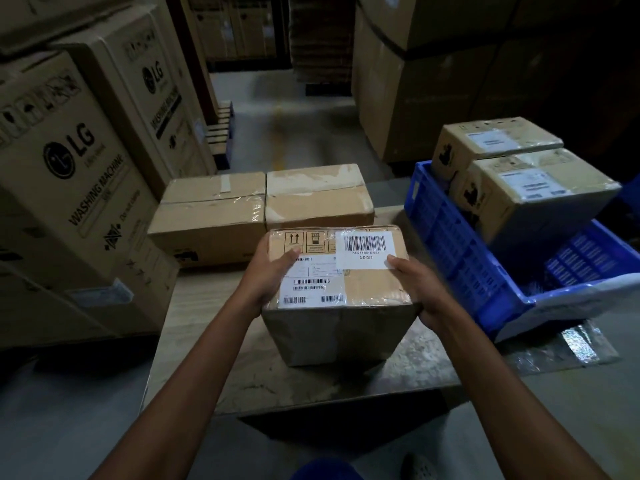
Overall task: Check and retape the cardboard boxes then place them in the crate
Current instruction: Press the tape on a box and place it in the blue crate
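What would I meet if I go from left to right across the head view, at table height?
LG washing machine carton → taped plain box → left hand → labelled box, held by both hands → right hand → blue crate.

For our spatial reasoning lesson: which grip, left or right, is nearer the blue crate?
Right. The right grip holds the labelled box on its side facing the blue crate; the left grip holds its opposite side, farther off.

- The box (337, 327) I hold: brown cardboard, white labels (366, 250) with black barcodes.
- Right of my box, the crate (460, 258): bright blue, slotted grid pattern.
- Left of my box, tall cartons (69, 174): tan, black lettering.
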Demonstrator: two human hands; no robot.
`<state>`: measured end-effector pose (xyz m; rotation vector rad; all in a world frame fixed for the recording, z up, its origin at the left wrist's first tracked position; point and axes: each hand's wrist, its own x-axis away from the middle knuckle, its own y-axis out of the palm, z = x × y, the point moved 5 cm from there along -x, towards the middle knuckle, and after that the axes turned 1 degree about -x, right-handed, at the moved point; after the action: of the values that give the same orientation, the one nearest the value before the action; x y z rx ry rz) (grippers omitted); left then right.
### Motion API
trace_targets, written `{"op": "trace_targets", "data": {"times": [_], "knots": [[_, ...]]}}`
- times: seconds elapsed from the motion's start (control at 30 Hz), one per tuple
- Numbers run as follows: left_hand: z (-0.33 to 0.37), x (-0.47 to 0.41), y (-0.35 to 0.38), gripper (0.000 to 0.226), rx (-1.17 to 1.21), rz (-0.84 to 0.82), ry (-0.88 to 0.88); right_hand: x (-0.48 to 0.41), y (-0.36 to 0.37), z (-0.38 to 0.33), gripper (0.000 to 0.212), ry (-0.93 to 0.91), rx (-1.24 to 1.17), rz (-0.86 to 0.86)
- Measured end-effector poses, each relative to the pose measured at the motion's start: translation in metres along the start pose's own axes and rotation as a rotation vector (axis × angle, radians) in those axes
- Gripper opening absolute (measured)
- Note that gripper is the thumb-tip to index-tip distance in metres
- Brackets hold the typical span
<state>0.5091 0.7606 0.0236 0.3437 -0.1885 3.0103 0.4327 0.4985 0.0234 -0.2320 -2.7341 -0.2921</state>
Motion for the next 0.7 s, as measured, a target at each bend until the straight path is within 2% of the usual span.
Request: {"op": "trace_targets", "data": {"times": [0.13, 0.2, 0.27, 0.33, 0.4, 0.47, 0.53, 0.57, 0.63, 0.7], "knots": [[-0.005, 0.007, 0.000, 0.086, -0.032, 0.123, -0.004, 0.002, 0.003, -0.043, 0.034, -0.086, 0.143, 0.003], [-0.018, 0.015, 0.012, 0.079, 0.019, 0.132, 0.013, 0.004, 0.011, -0.071, 0.038, -0.165, 0.328, -0.013], [-0.042, 0.031, 0.027, 0.063, 0.077, 0.135, -0.047, 0.003, 0.021, -0.090, 0.049, -0.233, 0.580, -0.037], [-0.065, 0.039, 0.032, 0.046, -0.098, 0.165, -0.013, 0.005, 0.031, -0.091, 0.062, -0.256, 0.830, -0.079], [-0.077, 0.039, 0.031, 0.043, -0.297, 0.175, 0.096, 0.013, 0.042, -0.081, 0.069, -0.281, 1.039, -0.160], [-0.064, 0.038, 0.034, 0.060, -0.198, 0.112, 0.107, 0.026, 0.057, -0.064, 0.072, -0.348, 1.224, -0.293], [-0.049, 0.031, 0.043, 0.075, 0.132, -0.058, -0.055, 0.039, 0.071, -0.037, 0.073, -0.414, 1.446, -0.400], [-0.047, 0.028, 0.050, 0.070, 0.243, -0.161, -0.145, 0.043, 0.074, -0.021, 0.073, -0.446, 1.549, -0.427], [-0.045, 0.029, 0.065, 0.052, 0.237, -0.339, -0.203, 0.049, 0.076, 0.009, 0.065, -0.553, 1.596, -0.442], [-0.059, 0.037, 0.077, 0.050, 0.169, -0.369, -0.178, 0.052, 0.067, 0.032, 0.053, -0.718, 1.560, -0.391]]}}
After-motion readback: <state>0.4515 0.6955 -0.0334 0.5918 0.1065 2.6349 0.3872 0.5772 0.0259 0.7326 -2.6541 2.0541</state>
